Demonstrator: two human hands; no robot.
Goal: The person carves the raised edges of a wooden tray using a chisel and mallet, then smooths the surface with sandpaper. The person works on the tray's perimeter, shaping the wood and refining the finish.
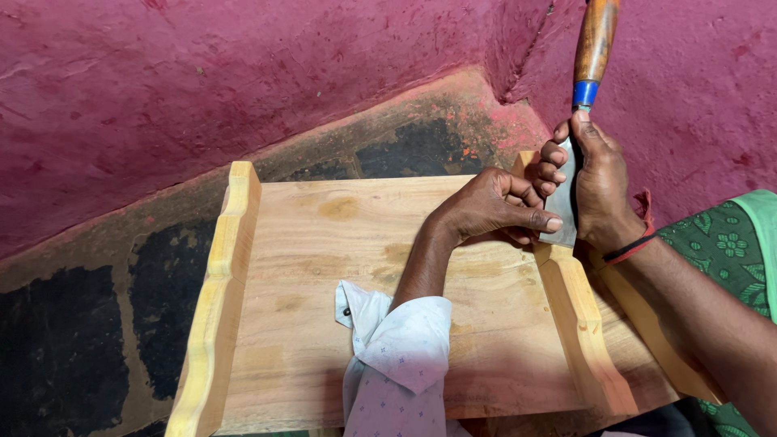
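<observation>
Your right hand [597, 190] is wrapped around the flat steel blade of a chisel [576, 154], gripping it low near the cutting edge rather than up on the wooden handle, which rises above your knuckles past a blue collar. Holding it that far down looks like a way to steer the edge closely. Your left hand [494, 206] lies curled beside it, fingers folded and the forefinger stretched out so that its tip [554, 222] presses against the blade; it holds nothing of its own and seems to steady and guide the steel. The blade's edge meets the top of the right side rail [579, 311], a scalloped strip standing along the right edge of a pale wooden board [324, 283].

Your left forearm crosses the board from below, its white patterned cuff [396, 356] resting on the wood, and the wrist bends inward. Your right wrist, with its red and black threads [630, 247], comes in from the right, over the rail.

A matching left side rail [218, 299] runs down the far edge. The piece lies on a worn dark floor [65, 356], close against a magenta wall [202, 89].
</observation>
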